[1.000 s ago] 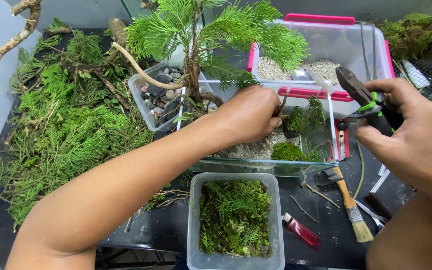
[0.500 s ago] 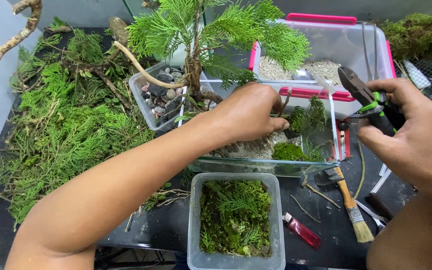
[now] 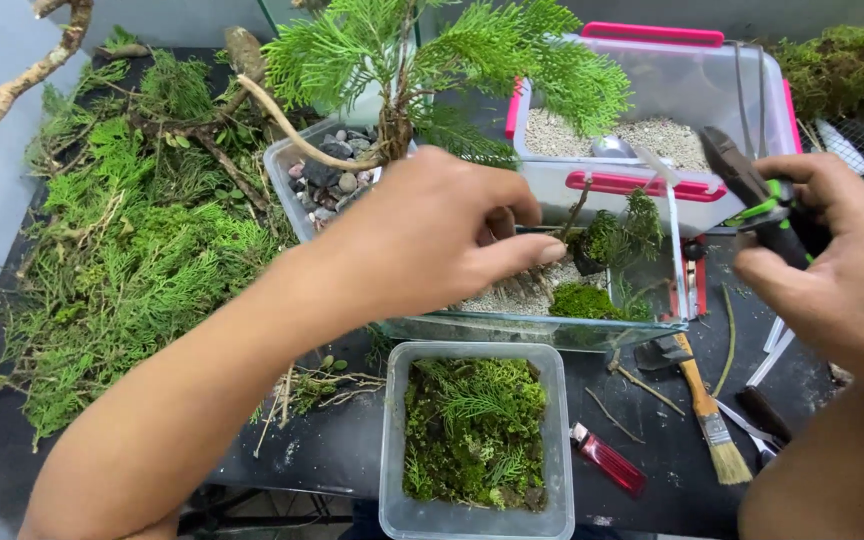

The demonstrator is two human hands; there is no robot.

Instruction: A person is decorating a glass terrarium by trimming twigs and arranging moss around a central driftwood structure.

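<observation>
My left hand (image 3: 442, 235) hovers over a shallow glass tank (image 3: 532, 328) that holds sand, a moss patch (image 3: 582, 300) and a small dark-green plant (image 3: 617, 235). Its thumb points right, and its fingers are apart with nothing visible in them. A thin twig (image 3: 576, 208) stands just beyond the fingertips. A small conifer tree (image 3: 432, 50) rises from the tank behind the hand. My right hand (image 3: 842, 270) is to the right of the tank and grips black cutters with green handles (image 3: 752, 190), jaws pointing up and left.
A clear tub of moss (image 3: 472, 430) sits at the front, with a red lighter (image 3: 607, 462) and a paintbrush (image 3: 707, 410) to its right. Behind are a tub of pebbles (image 3: 327, 180) and a pink-lidded box of grit (image 3: 652, 90). Green cuttings (image 3: 122, 230) cover the left side.
My left hand has lifted and drawn back left from the twig it was pinching; the twig stays standing. My right hand with the cutters has drifted slightly right.
</observation>
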